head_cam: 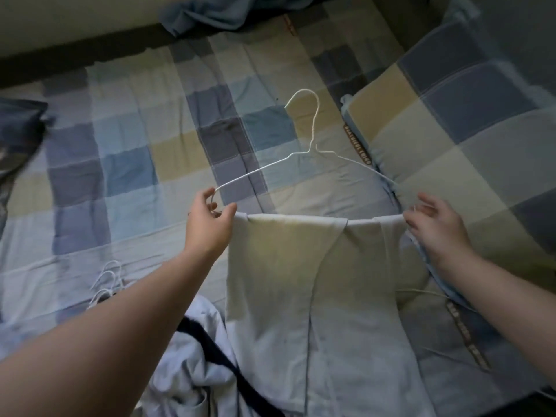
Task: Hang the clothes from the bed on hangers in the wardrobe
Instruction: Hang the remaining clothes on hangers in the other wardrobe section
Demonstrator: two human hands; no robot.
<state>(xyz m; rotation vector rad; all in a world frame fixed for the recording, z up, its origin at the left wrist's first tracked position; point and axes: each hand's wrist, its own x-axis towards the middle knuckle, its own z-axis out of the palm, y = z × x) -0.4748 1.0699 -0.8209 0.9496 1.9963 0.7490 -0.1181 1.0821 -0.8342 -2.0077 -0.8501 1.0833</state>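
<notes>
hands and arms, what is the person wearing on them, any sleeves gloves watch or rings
Nothing worn shows. The left forearm and right forearm are bare right to the frame edge, with no sleeve in sight. The left hand and right hand have no gloves, and no watch, bracelet or ring is visible, though the dim light could hide something small.

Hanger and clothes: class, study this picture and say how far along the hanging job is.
Done: a pale garment is draped over the bar of the white wire hanger. In hand: the left hand pinches one end, the right hand is at the other, grip unclear. Left: the wardrobe trip, plus a striped white garment and spare hangers lying on the bed.
</notes>
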